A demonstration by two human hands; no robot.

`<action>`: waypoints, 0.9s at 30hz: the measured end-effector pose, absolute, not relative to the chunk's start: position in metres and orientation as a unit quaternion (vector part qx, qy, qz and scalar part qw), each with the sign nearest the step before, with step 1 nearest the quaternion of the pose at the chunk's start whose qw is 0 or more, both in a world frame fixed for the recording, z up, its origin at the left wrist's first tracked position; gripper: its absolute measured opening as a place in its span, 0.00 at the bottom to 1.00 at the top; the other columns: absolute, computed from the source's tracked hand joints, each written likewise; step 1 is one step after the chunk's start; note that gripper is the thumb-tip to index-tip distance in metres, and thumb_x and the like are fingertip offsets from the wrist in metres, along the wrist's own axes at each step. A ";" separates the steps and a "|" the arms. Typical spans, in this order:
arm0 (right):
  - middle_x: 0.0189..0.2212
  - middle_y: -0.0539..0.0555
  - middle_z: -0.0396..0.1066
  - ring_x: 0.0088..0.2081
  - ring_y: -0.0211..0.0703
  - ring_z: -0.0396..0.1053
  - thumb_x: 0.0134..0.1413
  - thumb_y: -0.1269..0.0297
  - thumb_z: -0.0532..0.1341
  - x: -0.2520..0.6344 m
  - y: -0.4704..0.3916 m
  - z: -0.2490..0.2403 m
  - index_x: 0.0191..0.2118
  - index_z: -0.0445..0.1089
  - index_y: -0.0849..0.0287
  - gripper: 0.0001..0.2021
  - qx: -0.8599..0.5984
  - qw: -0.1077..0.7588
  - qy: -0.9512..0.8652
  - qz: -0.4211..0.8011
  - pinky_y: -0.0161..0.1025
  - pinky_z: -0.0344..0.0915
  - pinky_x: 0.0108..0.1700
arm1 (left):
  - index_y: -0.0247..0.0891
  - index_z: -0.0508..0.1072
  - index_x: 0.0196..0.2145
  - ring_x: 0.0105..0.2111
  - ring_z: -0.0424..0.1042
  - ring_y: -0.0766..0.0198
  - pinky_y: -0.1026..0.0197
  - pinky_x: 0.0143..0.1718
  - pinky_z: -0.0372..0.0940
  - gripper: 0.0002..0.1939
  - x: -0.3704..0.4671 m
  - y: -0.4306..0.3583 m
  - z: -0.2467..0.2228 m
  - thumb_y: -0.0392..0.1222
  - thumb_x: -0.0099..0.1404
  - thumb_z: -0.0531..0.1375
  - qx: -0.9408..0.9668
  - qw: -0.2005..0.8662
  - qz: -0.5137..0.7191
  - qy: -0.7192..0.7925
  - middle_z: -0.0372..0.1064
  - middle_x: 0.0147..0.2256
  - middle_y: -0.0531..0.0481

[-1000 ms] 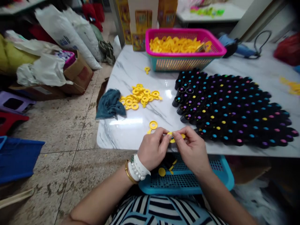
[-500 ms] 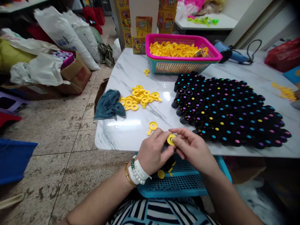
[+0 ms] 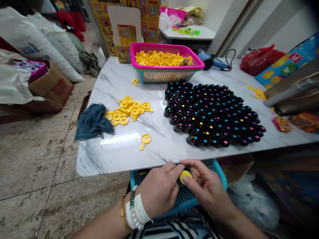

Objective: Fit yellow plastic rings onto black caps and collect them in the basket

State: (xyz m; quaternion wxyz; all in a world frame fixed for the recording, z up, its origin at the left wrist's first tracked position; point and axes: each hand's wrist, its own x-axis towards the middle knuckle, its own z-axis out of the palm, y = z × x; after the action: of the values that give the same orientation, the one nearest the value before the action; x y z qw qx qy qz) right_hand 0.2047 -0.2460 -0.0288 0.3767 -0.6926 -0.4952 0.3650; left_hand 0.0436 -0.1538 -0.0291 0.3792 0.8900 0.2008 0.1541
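We've got the yellow disc [image 3: 185, 176] here above the blue basket [image 3: 222, 177], our right hand [image 3: 208, 189] pinching it; our left hand [image 3: 159, 190] is curled close beside it, and we can't tell whether that one grips anything.

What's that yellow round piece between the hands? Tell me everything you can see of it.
The yellow round piece shows a smooth, disc-like face, plastic by its look, turned up toward the camera. The right hand has its thumb on the face, covering part of it; the left hand is close against its other side. It is above the blue basket. Its underside is hidden.
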 end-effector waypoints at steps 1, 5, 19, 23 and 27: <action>0.19 0.41 0.51 0.20 0.33 0.54 0.60 0.60 0.59 0.209 -0.253 -0.029 0.50 0.66 0.57 0.14 -0.701 0.378 -0.495 0.348 0.31 0.54 0.23 | 0.35 0.65 0.55 0.35 0.70 0.61 0.58 0.38 0.70 0.20 0.051 -0.153 -0.028 0.32 0.65 0.50 0.891 0.369 0.155 0.217 0.68 0.38 0.45; 0.19 0.42 0.50 0.20 0.34 0.52 0.61 0.60 0.58 0.219 -0.261 -0.034 0.46 0.68 0.58 0.11 -0.732 0.416 -0.466 0.272 0.31 0.53 0.22 | 0.34 0.68 0.51 0.35 0.71 0.59 0.55 0.38 0.70 0.17 0.090 -0.138 -0.024 0.43 0.67 0.55 0.868 0.302 0.217 0.329 0.69 0.37 0.45; 0.26 0.50 0.68 0.26 0.39 0.67 0.59 0.69 0.59 0.203 -0.220 -0.032 0.44 0.72 0.57 0.08 -0.654 0.438 -0.606 0.114 0.36 0.67 0.32 | 0.37 0.70 0.42 0.31 0.69 0.65 0.62 0.35 0.67 0.11 0.071 -0.125 -0.024 0.42 0.60 0.60 0.807 0.220 0.328 0.439 0.69 0.36 0.49; 0.58 0.63 0.64 0.59 0.59 0.60 0.56 0.59 0.63 0.180 -0.166 -0.028 0.58 0.66 0.60 0.25 -0.554 0.319 -0.768 0.038 0.54 0.61 0.57 | 0.37 0.70 0.41 0.28 0.67 0.68 0.62 0.33 0.66 0.11 0.008 -0.113 -0.018 0.42 0.61 0.61 0.775 0.121 0.354 0.509 0.68 0.39 0.48; 0.61 0.68 0.61 0.61 0.65 0.57 0.53 0.55 0.66 0.163 -0.156 -0.035 0.61 0.62 0.67 0.33 -0.477 0.205 -0.854 0.035 0.59 0.60 0.58 | 0.37 0.70 0.41 0.27 0.68 0.67 0.62 0.34 0.67 0.11 -0.022 -0.108 -0.020 0.42 0.61 0.61 0.764 0.100 0.330 0.545 0.69 0.33 0.51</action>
State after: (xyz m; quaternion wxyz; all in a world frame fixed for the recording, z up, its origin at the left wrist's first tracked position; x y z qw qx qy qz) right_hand 0.1627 -0.1564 -0.0353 0.2053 -0.4769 -0.8540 0.0345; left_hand -0.0223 -0.1084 -0.0202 0.1000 0.7643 0.5452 0.3295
